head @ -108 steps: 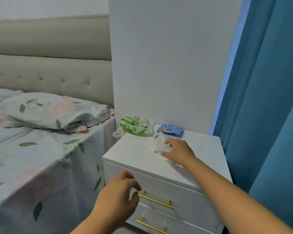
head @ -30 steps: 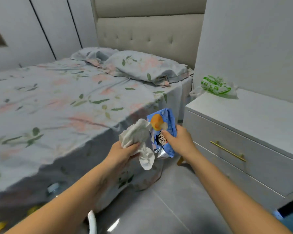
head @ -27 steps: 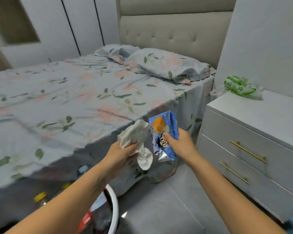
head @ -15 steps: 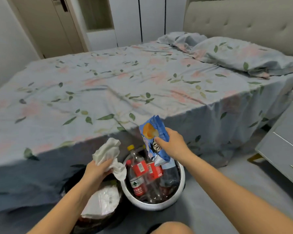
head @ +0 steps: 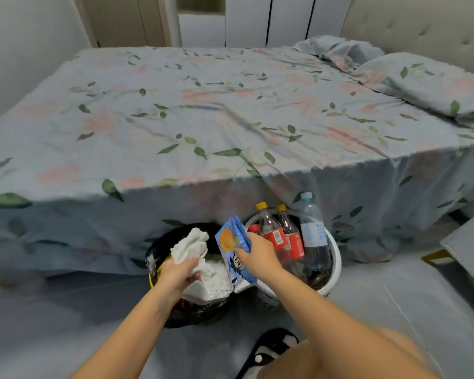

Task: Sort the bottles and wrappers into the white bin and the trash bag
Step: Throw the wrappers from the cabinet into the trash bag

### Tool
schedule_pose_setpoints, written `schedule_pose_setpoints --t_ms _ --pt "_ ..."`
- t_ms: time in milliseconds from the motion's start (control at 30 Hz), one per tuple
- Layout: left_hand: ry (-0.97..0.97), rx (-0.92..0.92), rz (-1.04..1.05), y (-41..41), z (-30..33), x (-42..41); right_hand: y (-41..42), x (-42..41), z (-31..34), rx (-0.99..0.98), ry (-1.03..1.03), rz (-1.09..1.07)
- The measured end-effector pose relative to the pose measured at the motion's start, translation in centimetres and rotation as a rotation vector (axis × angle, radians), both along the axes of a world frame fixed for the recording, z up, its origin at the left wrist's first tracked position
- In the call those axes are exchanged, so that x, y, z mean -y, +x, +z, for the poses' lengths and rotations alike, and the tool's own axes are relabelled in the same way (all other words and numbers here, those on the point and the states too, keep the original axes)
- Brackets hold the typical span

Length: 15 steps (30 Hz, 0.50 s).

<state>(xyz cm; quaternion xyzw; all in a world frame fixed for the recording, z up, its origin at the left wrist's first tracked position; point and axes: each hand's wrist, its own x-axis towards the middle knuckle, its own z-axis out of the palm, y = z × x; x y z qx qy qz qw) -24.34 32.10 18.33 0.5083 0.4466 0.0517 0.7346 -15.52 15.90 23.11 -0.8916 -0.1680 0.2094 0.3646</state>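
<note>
Left hand (head: 179,272) clenched on a crumpled white tissue (head: 190,247), above the glossy black trash bag (head: 200,310). Right hand (head: 257,255) pinching a shiny blue wrapper (head: 231,251) between bag and round white bin (head: 335,265). In the bin, upright plastic bottles (head: 312,236), clear and red-labelled.

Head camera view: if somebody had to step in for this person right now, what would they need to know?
Left hand grips a crumpled white tissue over the black trash bag.
Right hand pinches a blue snack wrapper between the bag and the white bin.
Done: three bottles, two with yellow caps and a clear one, stand in the bin; white rubbish already lies in the bag.
Left: let go of the tissue and wrapper into the bag. Whether more rubbish remains elsewhere cannot be seen here.
</note>
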Motion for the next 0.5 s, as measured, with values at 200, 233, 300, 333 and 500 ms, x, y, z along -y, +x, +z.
schedule_pose_setpoints --t_ms 200,233,300,333,500 --pt "-0.057 -0.125 0.018 -0.4 -0.4 -1.2 0.2 -0.8 -1.4 0.037 -0.095 0.041" --pt "-0.041 -0.165 -0.017 -0.4 -0.4 -1.4 0.4 -0.9 -1.5 0.044 -0.102 0.042" --pt "0.000 -0.225 -0.087 -0.3 -0.3 -1.7 0.7 -1.2 -1.7 0.048 -0.109 0.048" --pt "0.023 -0.242 -0.107 -0.1 -0.2 -1.7 0.9 -1.4 -1.8 0.046 -0.107 0.052" --pt "0.241 -0.215 -0.223 0.4 0.7 -1.6 2.2 -4.0 -2.6 0.055 -0.037 0.008"
